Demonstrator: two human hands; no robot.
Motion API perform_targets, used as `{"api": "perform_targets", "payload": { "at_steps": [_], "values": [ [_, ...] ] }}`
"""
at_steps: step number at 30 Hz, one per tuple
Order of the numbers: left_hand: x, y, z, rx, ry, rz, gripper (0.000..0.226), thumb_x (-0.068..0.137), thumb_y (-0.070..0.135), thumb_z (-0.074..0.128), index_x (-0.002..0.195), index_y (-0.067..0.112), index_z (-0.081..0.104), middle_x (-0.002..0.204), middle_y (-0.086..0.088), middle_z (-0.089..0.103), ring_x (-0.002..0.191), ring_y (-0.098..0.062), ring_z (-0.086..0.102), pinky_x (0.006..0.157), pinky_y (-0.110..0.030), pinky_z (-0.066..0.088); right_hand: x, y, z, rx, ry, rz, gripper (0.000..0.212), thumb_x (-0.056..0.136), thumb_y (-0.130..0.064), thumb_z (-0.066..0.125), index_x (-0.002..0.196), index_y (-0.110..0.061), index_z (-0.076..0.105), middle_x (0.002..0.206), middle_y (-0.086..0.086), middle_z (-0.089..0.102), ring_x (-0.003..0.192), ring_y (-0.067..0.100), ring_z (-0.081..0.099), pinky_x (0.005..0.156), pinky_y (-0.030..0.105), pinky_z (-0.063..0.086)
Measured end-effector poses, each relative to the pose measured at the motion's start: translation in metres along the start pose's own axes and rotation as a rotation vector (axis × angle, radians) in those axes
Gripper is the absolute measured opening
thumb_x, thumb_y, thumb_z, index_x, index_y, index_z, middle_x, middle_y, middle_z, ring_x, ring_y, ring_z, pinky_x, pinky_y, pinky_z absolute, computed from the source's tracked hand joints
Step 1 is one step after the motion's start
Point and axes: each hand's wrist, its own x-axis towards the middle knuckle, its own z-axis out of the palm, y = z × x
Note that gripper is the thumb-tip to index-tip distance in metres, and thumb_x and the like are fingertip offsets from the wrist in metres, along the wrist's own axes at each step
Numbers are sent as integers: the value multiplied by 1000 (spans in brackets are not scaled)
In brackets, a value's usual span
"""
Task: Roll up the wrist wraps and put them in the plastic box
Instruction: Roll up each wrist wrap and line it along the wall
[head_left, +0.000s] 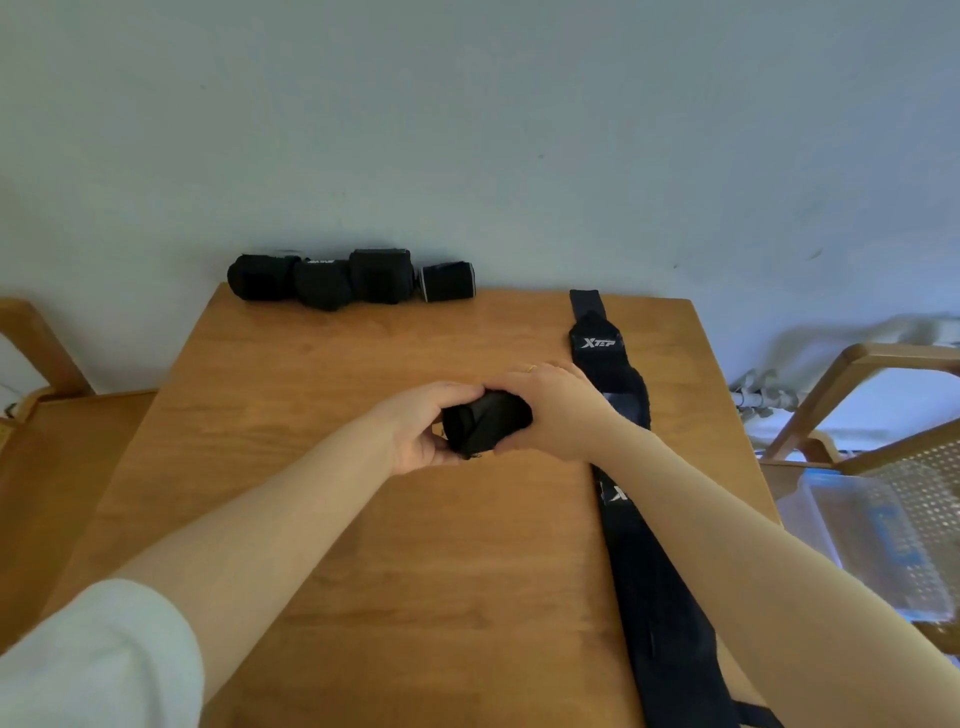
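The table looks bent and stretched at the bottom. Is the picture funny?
Yes: the head view is wide-angle, so the table edges splay and the arms look stretched. The plastic box at the right edge is smeared and blurry, while both hands and the black wrap look fairly sharp.
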Motion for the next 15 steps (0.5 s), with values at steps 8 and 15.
{"api": "perform_targets", "payload": {
  "at_steps": [8, 15],
  "values": [
    [41, 39, -24, -140, -140, -120, 37, 94, 44, 48, 120, 18, 50, 117, -24, 59, 93, -38, 68, 77, -41, 58, 54, 28, -1, 906, 114, 387, 32, 85, -31, 68, 114, -23, 56, 109, -5, 61, 100, 16, 62, 85, 32, 54],
    [99, 61, -25, -188, -53, -32, 32, 89, 29, 62, 115, 12, 51, 116, -22, 57, 95, -39, 67, 70, -35, 60, 104, 44, 23, 858, 353, 656, 42, 99, -37, 41, 133, -12, 48, 119, 4, 55, 108, 19, 55, 76, 22, 46]
  ]
}}
